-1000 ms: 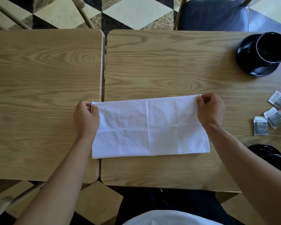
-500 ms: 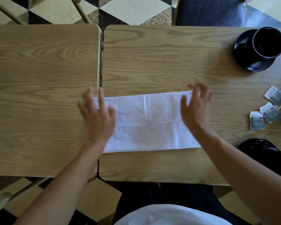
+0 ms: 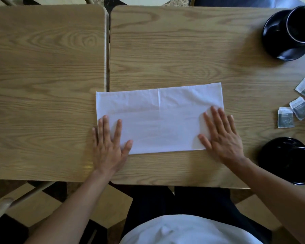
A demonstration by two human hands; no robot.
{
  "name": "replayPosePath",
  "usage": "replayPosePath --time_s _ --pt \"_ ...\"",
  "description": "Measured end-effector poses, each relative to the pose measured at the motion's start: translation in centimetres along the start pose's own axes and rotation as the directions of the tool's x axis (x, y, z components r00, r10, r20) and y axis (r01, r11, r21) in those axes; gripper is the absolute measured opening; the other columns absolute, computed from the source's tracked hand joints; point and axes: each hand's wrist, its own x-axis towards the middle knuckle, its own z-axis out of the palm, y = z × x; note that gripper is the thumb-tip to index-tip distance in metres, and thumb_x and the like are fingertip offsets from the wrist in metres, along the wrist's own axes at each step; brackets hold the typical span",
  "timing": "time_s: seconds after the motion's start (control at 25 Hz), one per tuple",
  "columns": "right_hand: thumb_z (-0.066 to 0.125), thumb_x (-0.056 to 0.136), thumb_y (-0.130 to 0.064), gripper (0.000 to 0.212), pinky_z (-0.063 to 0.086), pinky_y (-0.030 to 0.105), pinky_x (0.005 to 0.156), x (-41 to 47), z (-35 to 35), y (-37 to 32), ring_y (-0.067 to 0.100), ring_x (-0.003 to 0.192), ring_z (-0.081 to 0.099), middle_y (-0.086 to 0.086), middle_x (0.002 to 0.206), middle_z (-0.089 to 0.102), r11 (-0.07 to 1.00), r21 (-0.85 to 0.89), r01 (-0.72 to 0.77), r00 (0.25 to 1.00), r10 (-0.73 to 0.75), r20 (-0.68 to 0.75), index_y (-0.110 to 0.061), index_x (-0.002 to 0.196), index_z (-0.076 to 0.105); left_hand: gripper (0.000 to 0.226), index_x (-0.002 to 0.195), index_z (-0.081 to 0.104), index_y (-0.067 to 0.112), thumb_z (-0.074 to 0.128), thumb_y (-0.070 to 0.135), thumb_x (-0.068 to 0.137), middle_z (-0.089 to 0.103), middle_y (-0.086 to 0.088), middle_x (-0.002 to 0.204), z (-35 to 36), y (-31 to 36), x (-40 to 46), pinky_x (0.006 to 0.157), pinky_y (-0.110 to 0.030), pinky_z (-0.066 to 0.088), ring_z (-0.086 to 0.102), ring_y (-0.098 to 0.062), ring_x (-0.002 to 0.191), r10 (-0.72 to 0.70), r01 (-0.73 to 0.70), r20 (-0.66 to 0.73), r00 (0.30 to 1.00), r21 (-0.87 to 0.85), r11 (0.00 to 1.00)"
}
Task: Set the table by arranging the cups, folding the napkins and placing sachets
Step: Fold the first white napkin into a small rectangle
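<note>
A white napkin [image 3: 158, 118], folded into a long rectangle, lies flat on the wooden table [image 3: 183, 55] in front of me. My left hand [image 3: 109, 147] rests flat, fingers spread, on its near left corner. My right hand [image 3: 220, 136] lies flat with spread fingers on its near right corner. A black cup on a black saucer [image 3: 287, 32] stands at the far right. A second black cup and saucer [image 3: 287, 159] sits at the near right. Three small grey sachets [image 3: 299, 104] lie between them.
A second wooden table [image 3: 42, 76] butts against the left side, with a narrow gap [image 3: 107, 50] between the two. The napkin's left edge overlaps that gap. A dark chair seat [image 3: 236, 0] is beyond the far edge. The floor is checkered.
Both hands let go of the napkin's far corners, opened flat, and slid toward me along the cloth to its near corners. The napkin stays folded in place.
</note>
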Motion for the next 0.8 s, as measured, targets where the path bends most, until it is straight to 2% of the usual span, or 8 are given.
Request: replayPosePath --time_s 0.16,0.24,0.4,0.52,0.6,0.72,0.8 --pt "0.028 0.099 -0.061 0.081 0.009 0.053 0.127 -0.5 -1.1 0.7 0.03 0.159 0.004 0.011 0.172 0.007 0.997 0.015 -0.078 0.996 0.077 0.046 -0.011 0.162 0.018 0.084 0.162 0.011 0.015 0.027 0.065 0.097 -0.001 -0.021 0.168 -1.3 0.4 0.1 0.122 -0.063 0.005 -0.002 -0.036 0.156 -0.047 0.047 0.002 0.999 0.026 0.999" --pt "0.033 0.099 -0.053 0.078 0.004 0.055 0.127 0.0 -1.8 -1.1 0.033 0.158 -0.001 0.012 0.172 0.007 0.994 0.065 -0.091 0.996 0.091 0.006 -0.008 0.161 0.022 0.084 0.161 0.011 0.01 0.03 0.062 0.098 0.0 -0.023 0.168 -1.8 1.9 0.4 0.123 -0.062 0.003 -0.003 -0.037 0.156 -0.068 0.067 -0.057 0.996 -0.026 0.997" --pt "0.038 0.103 -0.036 0.063 0.009 0.058 0.126 5.4 -2.2 -8.1 0.038 0.157 0.007 0.017 0.169 0.017 0.976 0.151 0.155 0.985 -0.141 -0.099 -0.007 0.158 0.032 0.07 0.161 0.015 0.015 0.032 0.048 0.103 0.004 -0.019 0.169 -2.0 9.3 4.8 0.123 -0.061 0.005 -0.001 -0.036 0.156 0.097 -0.108 -0.116 0.989 -0.086 0.991" --pt "0.035 0.106 -0.041 0.062 0.009 0.057 0.126 9.3 -1.9 -8.8 0.037 0.157 0.01 0.014 0.169 0.017 0.977 0.128 0.172 0.985 -0.167 -0.05 -0.013 0.161 0.026 0.067 0.161 0.018 0.02 0.037 0.048 0.103 0.01 -0.018 0.168 -1.6 12.1 8.6 0.122 -0.061 0.008 0.004 -0.036 0.156 0.107 -0.111 -0.067 0.992 -0.055 0.992" --pt "0.027 0.107 -0.049 0.065 0.009 0.056 0.125 9.6 -1.5 -4.8 0.033 0.158 0.007 0.009 0.171 0.012 0.99 0.068 0.122 0.992 -0.121 -0.022 -0.018 0.163 0.017 0.067 0.161 0.016 0.025 0.033 0.053 0.103 0.009 -0.016 0.169 -0.9 9.8 9.5 0.123 -0.061 0.005 0.005 -0.036 0.156 0.065 -0.066 -0.067 0.996 -0.019 0.998" --pt "0.019 0.105 -0.059 0.071 0.002 0.052 0.127 8.1 -1.4 1.6 0.026 0.159 -0.006 0.0 0.173 -0.001 0.995 0.051 -0.088 0.996 0.088 0.01 -0.024 0.164 0.0 0.067 0.162 0.011 0.029 0.027 0.057 0.103 0.006 -0.013 0.17 -1.0 4.2 8.9 0.123 -0.06 0.004 0.003 -0.034 0.156 -0.056 0.056 -0.098 0.994 -0.007 0.998" --pt "0.018 0.104 -0.061 0.074 -0.001 0.051 0.127 7.7 -1.9 2.6 0.026 0.158 -0.009 -0.001 0.173 -0.003 0.99 0.053 -0.128 0.991 0.126 0.04 -0.022 0.163 -0.002 0.068 0.162 0.007 0.027 0.024 0.057 0.103 0.002 -0.014 0.17 -2.0 2.5 8.7 0.124 -0.059 0.005 0.0 -0.035 0.156 -0.08 0.081 -0.057 0.995 0.015 0.997"
